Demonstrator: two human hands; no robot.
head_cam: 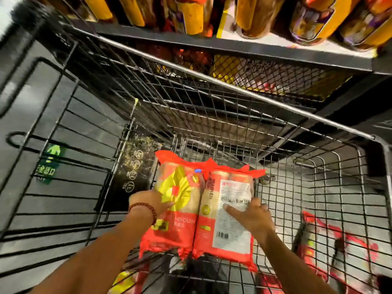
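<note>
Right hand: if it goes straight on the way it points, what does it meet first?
The right hand grips the right red pack, so it meets that first; past it, probably the cart's wire wall, but depth is unclear.

Cart [233, 86] in front of a shelf [212, 46]
The left packet [178, 200] touches the right packet [230, 211], side by side in the cart; jars [254, 15] stand on the shelf behind.
</note>
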